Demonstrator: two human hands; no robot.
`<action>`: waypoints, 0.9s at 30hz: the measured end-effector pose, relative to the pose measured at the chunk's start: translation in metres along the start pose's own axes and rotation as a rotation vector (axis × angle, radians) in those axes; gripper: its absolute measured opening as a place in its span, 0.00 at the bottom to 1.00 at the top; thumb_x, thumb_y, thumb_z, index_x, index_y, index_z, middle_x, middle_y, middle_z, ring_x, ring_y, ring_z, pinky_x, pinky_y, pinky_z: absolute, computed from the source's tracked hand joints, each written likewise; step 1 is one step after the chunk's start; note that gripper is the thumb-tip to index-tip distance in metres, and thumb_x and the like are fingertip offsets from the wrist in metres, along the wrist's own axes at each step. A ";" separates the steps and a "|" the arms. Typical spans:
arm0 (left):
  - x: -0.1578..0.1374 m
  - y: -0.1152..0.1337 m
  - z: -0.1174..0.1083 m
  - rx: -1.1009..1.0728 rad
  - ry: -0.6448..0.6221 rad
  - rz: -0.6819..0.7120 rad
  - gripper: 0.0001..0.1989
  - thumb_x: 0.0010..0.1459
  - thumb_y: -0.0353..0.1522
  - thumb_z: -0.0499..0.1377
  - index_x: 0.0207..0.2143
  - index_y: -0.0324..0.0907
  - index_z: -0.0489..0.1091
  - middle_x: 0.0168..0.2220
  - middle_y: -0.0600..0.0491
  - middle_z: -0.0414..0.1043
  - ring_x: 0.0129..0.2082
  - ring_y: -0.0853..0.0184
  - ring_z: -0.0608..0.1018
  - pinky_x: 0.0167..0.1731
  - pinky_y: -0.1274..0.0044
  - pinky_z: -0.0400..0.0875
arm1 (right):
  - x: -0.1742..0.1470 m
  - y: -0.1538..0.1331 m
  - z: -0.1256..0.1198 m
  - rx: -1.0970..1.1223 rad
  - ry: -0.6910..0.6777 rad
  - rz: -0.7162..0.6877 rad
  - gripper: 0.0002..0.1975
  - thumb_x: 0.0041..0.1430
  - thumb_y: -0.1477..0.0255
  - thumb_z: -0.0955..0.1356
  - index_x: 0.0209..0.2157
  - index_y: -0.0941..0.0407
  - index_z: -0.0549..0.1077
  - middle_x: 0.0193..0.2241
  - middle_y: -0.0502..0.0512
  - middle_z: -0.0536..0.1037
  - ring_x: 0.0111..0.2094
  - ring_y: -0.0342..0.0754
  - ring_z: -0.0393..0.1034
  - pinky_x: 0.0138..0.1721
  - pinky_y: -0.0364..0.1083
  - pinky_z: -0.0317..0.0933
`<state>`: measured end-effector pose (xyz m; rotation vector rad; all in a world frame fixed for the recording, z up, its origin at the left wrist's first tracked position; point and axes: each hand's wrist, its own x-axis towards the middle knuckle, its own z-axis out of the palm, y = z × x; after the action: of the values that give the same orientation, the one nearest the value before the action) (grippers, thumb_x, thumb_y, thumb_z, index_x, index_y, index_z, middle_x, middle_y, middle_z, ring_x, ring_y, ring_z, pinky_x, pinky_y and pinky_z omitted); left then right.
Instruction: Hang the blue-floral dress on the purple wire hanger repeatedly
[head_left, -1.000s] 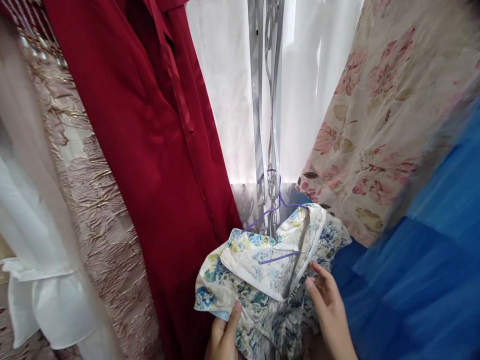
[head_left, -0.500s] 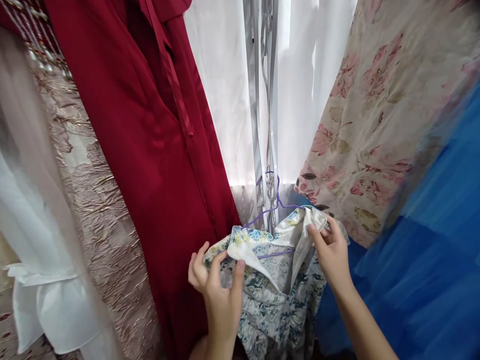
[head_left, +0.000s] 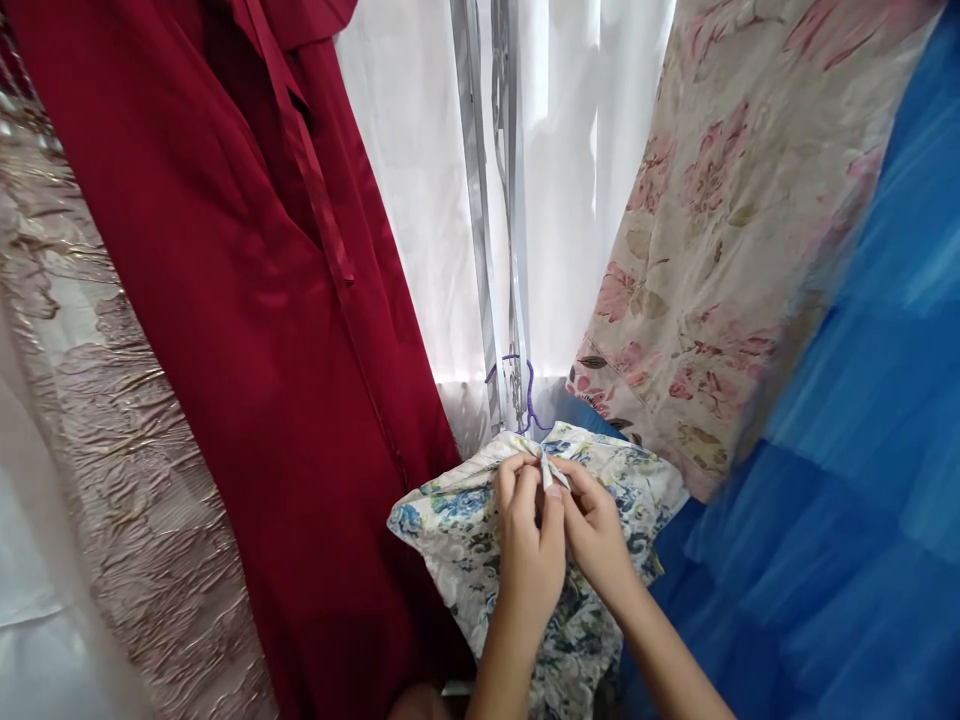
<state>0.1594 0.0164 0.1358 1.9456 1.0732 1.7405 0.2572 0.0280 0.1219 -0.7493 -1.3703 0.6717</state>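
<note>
Two hands, left hand [head_left: 529, 530] and right hand [head_left: 596, 515], fingers pinching the neckline edges [head_left: 551, 472] of the floral garment [head_left: 457, 510], lower centre of frame. Likely light, soft, crease-prone; best held by neckline edges.

From my position, the carrier is a purple hanger [head_left: 531, 400]. Its curved hook stands at the grey metal uprights [head_left: 471, 140], far centre; engagement with an upright cannot be confirmed. A white floral garment [head_left: 466, 545] hangs directly on the hanger, spreading left and right, concealing the hanger's lower section.
</note>
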 end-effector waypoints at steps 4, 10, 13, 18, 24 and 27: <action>-0.027 -0.026 -0.007 -0.122 0.124 -0.014 0.08 0.68 0.34 0.52 0.44 0.44 0.70 0.60 0.46 0.61 0.61 0.57 0.65 0.60 0.66 0.60 | -0.032 0.019 -0.008 -0.004 0.042 0.039 0.25 0.65 0.65 0.66 0.62 0.50 0.63 0.55 0.59 0.73 0.54 0.54 0.69 0.57 0.51 0.63; -0.138 -0.115 -0.013 -0.253 0.307 -0.445 0.15 0.61 0.44 0.58 0.38 0.42 0.74 0.41 0.46 0.76 0.44 0.57 0.78 0.47 0.70 0.72 | -0.142 0.118 -0.005 -0.175 0.218 0.301 0.15 0.62 0.59 0.68 0.43 0.55 0.72 0.32 0.55 0.77 0.33 0.51 0.73 0.35 0.45 0.67; -0.186 -0.150 -0.008 -0.314 0.401 -0.628 0.20 0.53 0.49 0.63 0.35 0.41 0.75 0.38 0.46 0.78 0.42 0.55 0.79 0.46 0.70 0.73 | -0.166 0.155 0.005 -0.238 0.087 0.453 0.21 0.60 0.54 0.66 0.45 0.56 0.70 0.28 0.52 0.75 0.27 0.51 0.72 0.30 0.46 0.65; -0.211 -0.163 -0.007 -0.347 0.130 -0.765 0.23 0.49 0.52 0.64 0.33 0.40 0.78 0.36 0.44 0.79 0.37 0.54 0.79 0.40 0.70 0.74 | -0.148 0.161 0.012 -0.522 0.071 0.587 0.16 0.61 0.57 0.64 0.42 0.54 0.70 0.27 0.52 0.76 0.29 0.54 0.73 0.33 0.47 0.60; -0.219 -0.165 0.006 -0.334 0.077 -0.852 0.24 0.50 0.54 0.61 0.32 0.42 0.77 0.34 0.47 0.79 0.33 0.58 0.78 0.34 0.73 0.70 | -0.134 0.163 0.013 -0.500 0.063 0.541 0.11 0.61 0.63 0.62 0.32 0.54 0.70 0.21 0.50 0.73 0.25 0.51 0.69 0.32 0.46 0.57; -0.216 -0.176 0.011 -0.435 0.098 -1.042 0.31 0.43 0.59 0.62 0.36 0.41 0.78 0.37 0.44 0.79 0.38 0.55 0.79 0.37 0.71 0.70 | -0.145 0.162 0.017 -0.440 0.038 0.528 0.10 0.58 0.64 0.63 0.28 0.54 0.69 0.19 0.49 0.71 0.24 0.49 0.67 0.30 0.45 0.57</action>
<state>0.1195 -0.0159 -0.1382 0.7742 1.2612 1.2843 0.2289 0.0129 -0.0939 -1.5008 -1.3049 0.7633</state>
